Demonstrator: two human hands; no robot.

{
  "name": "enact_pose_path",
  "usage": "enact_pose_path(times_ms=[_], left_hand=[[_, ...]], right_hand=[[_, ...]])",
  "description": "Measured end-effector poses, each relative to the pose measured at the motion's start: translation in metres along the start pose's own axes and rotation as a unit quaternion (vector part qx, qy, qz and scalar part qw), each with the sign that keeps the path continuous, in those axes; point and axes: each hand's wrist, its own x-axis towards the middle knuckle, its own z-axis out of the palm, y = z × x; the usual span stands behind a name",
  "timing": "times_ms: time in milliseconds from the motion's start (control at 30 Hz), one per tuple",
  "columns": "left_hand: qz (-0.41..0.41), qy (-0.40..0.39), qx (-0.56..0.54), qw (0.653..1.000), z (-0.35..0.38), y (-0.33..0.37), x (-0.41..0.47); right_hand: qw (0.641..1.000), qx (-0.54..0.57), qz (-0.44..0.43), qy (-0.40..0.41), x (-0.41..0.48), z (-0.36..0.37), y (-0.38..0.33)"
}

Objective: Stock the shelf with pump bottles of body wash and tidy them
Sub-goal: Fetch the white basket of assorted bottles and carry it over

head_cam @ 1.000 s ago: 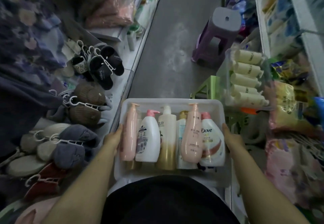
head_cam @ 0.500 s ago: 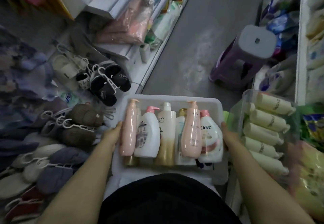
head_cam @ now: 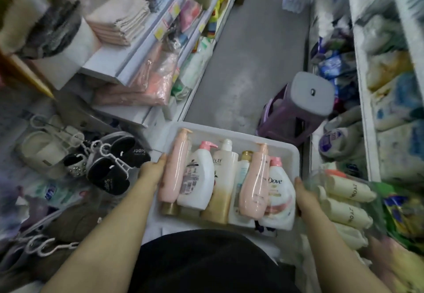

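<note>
In the narrow shop aisle [head_cam: 241, 63], the left hand [head_cam: 152, 171] and the right hand [head_cam: 302, 195] each gripped one side edge of the tray [head_cam: 229, 130], and the pump bottles [head_cam: 226, 184] lay flat in it between both hands, pumps pointing away from the body.

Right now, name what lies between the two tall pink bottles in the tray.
Head view: three bottles, a white one with a pink pump, the Olay bottle and a gold-capped pale bottle.
</note>
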Motion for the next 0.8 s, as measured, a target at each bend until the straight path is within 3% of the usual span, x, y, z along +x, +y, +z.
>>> enact_pose_path(times_ms=[200, 367, 567, 800], left_hand=[[-0.008, 0.001, -0.003, 1.0, 0.043, 0.063, 0.016], [-0.026, 0.002, 0.016, 1.0, 0.09, 0.104, 0.026], [-0.068, 0.001, 0.019, 0.997, 0.134, 0.148, 0.036], [-0.051, 0.003, 0.029, 0.998, 0.17, 0.214, 0.042]], right_hand=[[0.998, 0.059, 0.015, 0.029, 0.025, -0.013, -0.034], [0.998, -0.001, 0.024, 0.053, 0.059, -0.031, -0.066], [0.999, -0.042, -0.007, 0.009, 0.13, -0.061, -0.125], [1.0, -0.011, 0.019, -0.012, 0.167, -0.076, -0.16]])
